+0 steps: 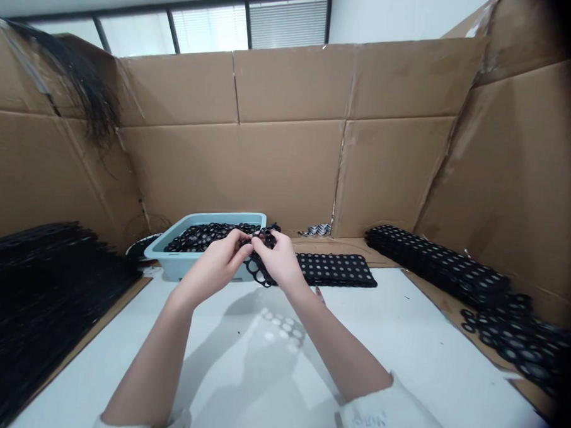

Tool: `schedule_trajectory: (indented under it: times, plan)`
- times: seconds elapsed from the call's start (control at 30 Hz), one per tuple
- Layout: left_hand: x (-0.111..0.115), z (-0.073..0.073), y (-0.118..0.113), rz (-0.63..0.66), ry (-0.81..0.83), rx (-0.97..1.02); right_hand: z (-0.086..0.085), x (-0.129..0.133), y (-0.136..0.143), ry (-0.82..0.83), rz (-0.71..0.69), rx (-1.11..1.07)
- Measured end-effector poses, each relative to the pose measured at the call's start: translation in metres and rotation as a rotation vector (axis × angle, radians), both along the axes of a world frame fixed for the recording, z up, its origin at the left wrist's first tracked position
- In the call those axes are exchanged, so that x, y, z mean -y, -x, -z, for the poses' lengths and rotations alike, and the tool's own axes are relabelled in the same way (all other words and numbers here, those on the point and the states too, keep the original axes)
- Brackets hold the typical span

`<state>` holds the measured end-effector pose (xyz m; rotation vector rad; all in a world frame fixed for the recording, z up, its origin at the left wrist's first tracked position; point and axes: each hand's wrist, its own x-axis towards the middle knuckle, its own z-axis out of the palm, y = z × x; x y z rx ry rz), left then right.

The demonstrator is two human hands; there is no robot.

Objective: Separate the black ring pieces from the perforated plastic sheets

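Observation:
Both my hands come together above the white table, pinching a black sheet of joined rings (258, 271) whose lower part hangs below my fingers. My left hand (220, 256) has its thumb and fingertips closed on the sheet's upper edge. Close beside it, my right hand (282, 259) grips the same sheet between thumb and fingers. Just behind my left hand stands a light blue plastic basin (174, 270) holding a heap of black ring pieces (194, 237). A flat stack of black perforated sheets (337, 270) lies to the right of my right hand.
Cardboard walls (288, 163) enclose the white table (379, 344). On the right lie a long stack of black perforated sheets (435, 261) and loose ring pieces (512, 331). A large black pile (49, 298) fills the left side. Black strands (83, 73) hang over the left wall.

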<state>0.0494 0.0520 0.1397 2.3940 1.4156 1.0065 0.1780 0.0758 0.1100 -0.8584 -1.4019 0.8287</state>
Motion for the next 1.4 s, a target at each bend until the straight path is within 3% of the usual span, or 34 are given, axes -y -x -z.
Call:
schedule_trajectory:
  times: [0.13, 0.37, 0.6, 0.8, 0.93, 1.0, 1.17, 1.27, 1.4]
  plan:
    - [-0.003, 0.002, 0.001, 0.039, 0.036, 0.080, -0.002, 0.003, -0.001, -0.009, -0.046, -0.013]
    - [-0.006, 0.001, 0.003, 0.123, 0.255, 0.336, -0.004, 0.004, -0.002, -0.009, -0.052, -0.005]
    - [-0.004, -0.003, 0.002, 0.211, 0.284, 0.445, -0.010, 0.007, -0.009, -0.045, -0.069, 0.008]
    - [-0.009, -0.004, 0.012, 0.115, 0.162, 0.662, -0.012, 0.011, -0.008, 0.045, -0.215, -0.013]
    - [-0.012, -0.003, 0.009, 0.058, 0.011, 0.866, -0.015, 0.015, -0.003, 0.052, -0.197, -0.043]
    - [-0.013, -0.002, 0.006, 0.085, 0.069, 0.964, -0.014, 0.015, -0.002, 0.036, -0.196, -0.046]
    - [-0.018, -0.001, 0.004, 0.179, 0.389, 1.220, -0.009, 0.009, -0.003, -0.010, -0.188, -0.018]
    - [-0.018, -0.001, 0.003, 0.225, 0.572, 1.303, -0.008, 0.007, -0.004, -0.057, -0.104, 0.029]
    - [-0.017, -0.001, -0.001, 0.207, 0.696, 1.397, -0.010, 0.008, -0.007, -0.144, 0.000, 0.115]
